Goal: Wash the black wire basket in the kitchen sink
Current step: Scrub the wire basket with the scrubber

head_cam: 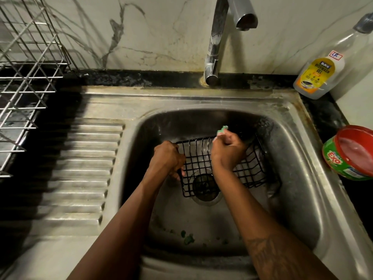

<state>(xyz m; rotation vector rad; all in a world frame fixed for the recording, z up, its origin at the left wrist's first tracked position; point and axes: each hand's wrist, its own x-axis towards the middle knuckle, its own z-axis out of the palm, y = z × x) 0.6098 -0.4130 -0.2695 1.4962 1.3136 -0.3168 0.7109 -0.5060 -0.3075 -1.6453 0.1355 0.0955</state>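
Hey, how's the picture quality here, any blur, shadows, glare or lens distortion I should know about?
Head view: dim warm light, with a heavy shadow across the drainboard; the right hand and green scrub pad look slightly smeared; the wide lens bows the sink rim and dish rack; bright glare streaks the tap.

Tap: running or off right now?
Off, it seems: no stream of water falls from the tap toward the basket in the sink below.
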